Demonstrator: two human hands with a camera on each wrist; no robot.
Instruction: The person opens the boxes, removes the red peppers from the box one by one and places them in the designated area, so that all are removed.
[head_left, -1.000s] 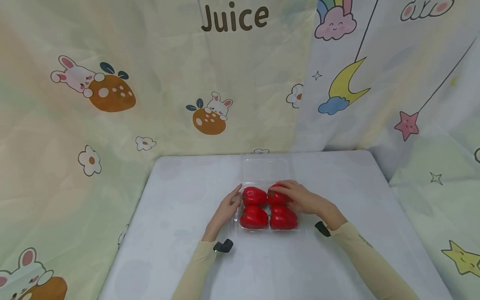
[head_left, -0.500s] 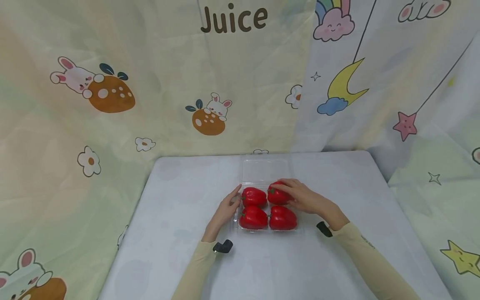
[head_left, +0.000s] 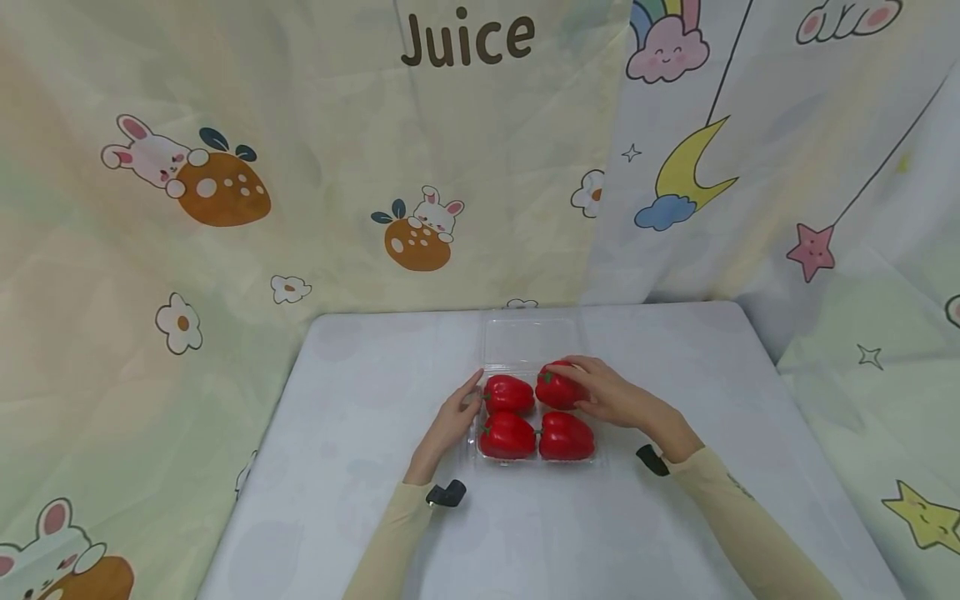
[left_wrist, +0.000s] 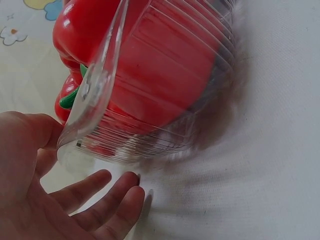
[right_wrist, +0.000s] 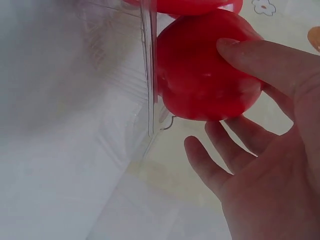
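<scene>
Several red bell peppers sit in a clear plastic container [head_left: 477, 450], among them a near-left pepper [head_left: 507, 436], a near-right pepper [head_left: 567, 436] and a far-left pepper [head_left: 509, 393]. My right hand [head_left: 618, 398] holds the far-right bell pepper [right_wrist: 205, 70], thumb on one side and fingers on the other. In the right wrist view that pepper stands above the container's rim [right_wrist: 149, 75]. At the container's left side, my left hand [head_left: 450, 421] touches the rim; its other fingers [left_wrist: 107, 200] are spread loosely beside the wall, holding nothing.
The container's clear lid [head_left: 531, 342] lies folded back towards the far edge of the white table [head_left: 360, 400]. A printed cloth [head_left: 322, 150] hangs behind and at both sides. Dark wrist cameras [head_left: 447, 492] are strapped to both arms.
My right hand has drawn slightly to the right and up with the far-right bell pepper, whose green stem now shows more. The left hand has stayed at the container's rim.
</scene>
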